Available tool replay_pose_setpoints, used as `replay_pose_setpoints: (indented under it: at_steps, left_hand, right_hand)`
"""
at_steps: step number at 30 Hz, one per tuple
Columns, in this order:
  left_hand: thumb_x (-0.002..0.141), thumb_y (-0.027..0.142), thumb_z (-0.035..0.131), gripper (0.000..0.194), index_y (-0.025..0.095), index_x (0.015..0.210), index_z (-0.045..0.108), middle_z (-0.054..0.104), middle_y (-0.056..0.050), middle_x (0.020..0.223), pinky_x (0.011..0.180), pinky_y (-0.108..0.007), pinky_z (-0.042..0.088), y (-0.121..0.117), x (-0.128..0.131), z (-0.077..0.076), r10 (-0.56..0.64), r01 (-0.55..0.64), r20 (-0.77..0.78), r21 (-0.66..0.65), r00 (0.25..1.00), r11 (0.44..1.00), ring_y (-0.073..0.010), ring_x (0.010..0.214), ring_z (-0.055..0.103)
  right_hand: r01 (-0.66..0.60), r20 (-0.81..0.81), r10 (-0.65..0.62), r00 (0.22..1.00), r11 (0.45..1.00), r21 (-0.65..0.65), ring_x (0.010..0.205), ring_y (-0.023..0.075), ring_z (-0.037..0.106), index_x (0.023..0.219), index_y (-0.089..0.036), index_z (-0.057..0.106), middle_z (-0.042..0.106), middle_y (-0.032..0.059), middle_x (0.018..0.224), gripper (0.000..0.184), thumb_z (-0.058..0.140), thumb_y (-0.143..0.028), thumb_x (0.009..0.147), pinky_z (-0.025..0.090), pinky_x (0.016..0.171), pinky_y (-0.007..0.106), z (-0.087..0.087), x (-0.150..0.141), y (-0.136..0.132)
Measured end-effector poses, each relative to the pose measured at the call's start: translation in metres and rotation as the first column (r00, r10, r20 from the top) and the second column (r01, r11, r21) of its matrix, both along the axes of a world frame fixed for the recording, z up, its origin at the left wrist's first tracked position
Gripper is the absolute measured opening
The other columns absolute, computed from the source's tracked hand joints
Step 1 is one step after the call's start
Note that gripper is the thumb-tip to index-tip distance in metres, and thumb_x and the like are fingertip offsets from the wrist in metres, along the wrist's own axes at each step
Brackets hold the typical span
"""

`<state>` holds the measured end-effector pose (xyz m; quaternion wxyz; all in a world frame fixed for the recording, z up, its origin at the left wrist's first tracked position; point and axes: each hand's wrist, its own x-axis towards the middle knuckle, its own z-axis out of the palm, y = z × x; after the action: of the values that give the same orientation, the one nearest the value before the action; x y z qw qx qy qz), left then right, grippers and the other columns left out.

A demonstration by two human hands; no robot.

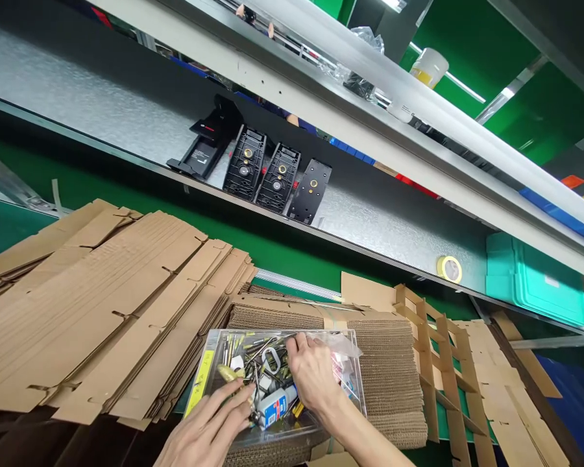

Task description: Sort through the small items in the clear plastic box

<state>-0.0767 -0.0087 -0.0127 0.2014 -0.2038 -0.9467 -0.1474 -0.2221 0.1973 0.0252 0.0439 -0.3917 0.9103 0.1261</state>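
The clear plastic box point(288, 434) rests on the stack of corrugated cardboard point(389, 370), crowded with loose small parts point(230, 350). Its walls look stiff and smooth, probably a little slippery and liable to crack if knocked. Loaded like this it should have some heft (more from the jumble than from the plastic), so two opposite walls would make the surest hold. Inside the box, toward its near side, the small bottle point(275, 408) with a blue-and-red label looks light, best pinched round its body. The white loop point(271, 360), around the middle of the box, seems light and perhaps bendy; its band offers a hold.

The left hand point(207, 421) reaches over the box's near left, fingers stretched and slightly bent, tips just beside the bottle's narrow end; I cannot tell whether they hold anything. The right hand point(314, 373) is inside the box's far half, right of the loop, fingers curled down among the parts; their tips are hidden, so any grip is uncertain.
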Motion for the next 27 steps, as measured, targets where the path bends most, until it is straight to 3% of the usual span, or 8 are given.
replay_pose_setpoints:
  at_steps: [3, 6, 11, 13, 17, 21, 27]
  left_hand:
    - [0.1, 0.013, 0.043, 0.037, 0.022, 0.121, 0.072, 0.067, 0.001, 0.141, 0.099, -0.019, 0.059, 0.0, 0.001, -0.005, 0.008, -0.007, -0.014, 0.008, 1.0, 1.0, -0.0138, 0.132, 0.062]
    - [0.1, 0.013, 0.044, 0.036, 0.021, 0.121, 0.072, 0.069, 0.002, 0.137, 0.098, -0.022, 0.061, -0.002, 0.0, -0.005, 0.004, 0.0, -0.07, 0.062, 0.998, 0.998, -0.0158, 0.128, 0.065]
    - [0.098, 0.01, 0.048, 0.036, 0.019, 0.123, 0.072, 0.067, -0.001, 0.14, 0.1, -0.027, 0.062, -0.007, 0.002, -0.001, -0.037, 0.046, -0.088, 0.102, 0.995, 0.994, -0.0189, 0.132, 0.063]
    - [0.098, 0.008, 0.049, 0.036, 0.019, 0.122, 0.073, 0.067, -0.003, 0.14, 0.102, -0.03, 0.062, -0.008, 0.004, -0.002, -0.03, 0.041, -0.084, 0.135, 0.996, 0.99, -0.0204, 0.134, 0.062]
    - [0.096, 0.009, 0.054, 0.034, 0.017, 0.123, 0.073, 0.065, -0.003, 0.143, 0.104, -0.027, 0.061, -0.009, 0.005, -0.008, -0.025, 0.032, -0.069, 0.109, 0.997, 0.993, -0.0207, 0.136, 0.06]
    - [0.095, 0.015, 0.056, 0.035, 0.018, 0.126, 0.072, 0.06, -0.002, 0.149, 0.102, -0.027, 0.061, -0.01, 0.005, -0.014, -0.035, 0.038, -0.074, 0.043, 0.997, 0.998, -0.0215, 0.137, 0.059]
    - [0.097, 0.012, 0.055, 0.039, 0.019, 0.133, 0.068, 0.056, 0.0, 0.153, 0.105, -0.028, 0.059, -0.006, 0.009, -0.015, 0.008, -0.003, -0.032, 0.15, 0.999, 0.989, -0.0209, 0.141, 0.055]
  right_hand:
    - [-0.009, 0.031, 0.011, 0.999, 0.997, -0.078, 0.081, 0.0249, 0.068, 0.102, -0.019, 0.053, 0.067, 0.0054, 0.093, 0.021, 0.051, -0.006, 0.087, 0.048, 0.063, 0.037, 0.008, 0.004, -0.016]
    - [-0.114, 0.129, 0.141, 0.982, 0.974, -0.193, 0.077, 0.0204, 0.068, 0.101, -0.024, 0.051, 0.068, 0.0, 0.095, 0.009, 0.048, -0.016, 0.097, 0.039, 0.055, 0.036, 0.016, 0.002, -0.043]
    - [-0.306, 0.196, 0.322, 0.926, 0.946, -0.105, 0.072, 0.0216, 0.07, 0.113, -0.018, 0.052, 0.071, 0.0033, 0.097, 0.026, 0.059, -0.022, 0.088, 0.033, 0.046, 0.036, 0.009, -0.006, -0.089]
    - [-0.343, 0.187, 0.349, 0.918, 0.937, -0.066, 0.069, 0.0219, 0.069, 0.112, -0.014, 0.053, 0.071, 0.0052, 0.093, 0.022, 0.055, -0.019, 0.091, 0.033, 0.044, 0.036, 0.005, -0.007, -0.099]
    - [-0.375, 0.172, 0.371, 0.913, 0.927, -0.008, 0.069, 0.0222, 0.069, 0.102, -0.015, 0.052, 0.069, 0.0052, 0.085, 0.01, 0.051, -0.014, 0.092, 0.04, 0.045, 0.035, 0.006, -0.005, -0.104]
    - [-0.408, 0.176, 0.397, 0.901, 0.912, 0.032, 0.066, 0.0228, 0.07, 0.115, -0.013, 0.049, 0.07, 0.0051, 0.083, 0.023, 0.052, -0.017, 0.093, 0.045, 0.047, 0.034, 0.011, -0.005, -0.103]
    - [-0.386, 0.166, 0.373, 0.913, 0.921, 0.052, 0.07, 0.0222, 0.069, 0.111, -0.013, 0.051, 0.069, 0.006, 0.083, 0.027, 0.062, -0.02, 0.086, 0.05, 0.052, 0.034, 0.008, -0.004, -0.102]
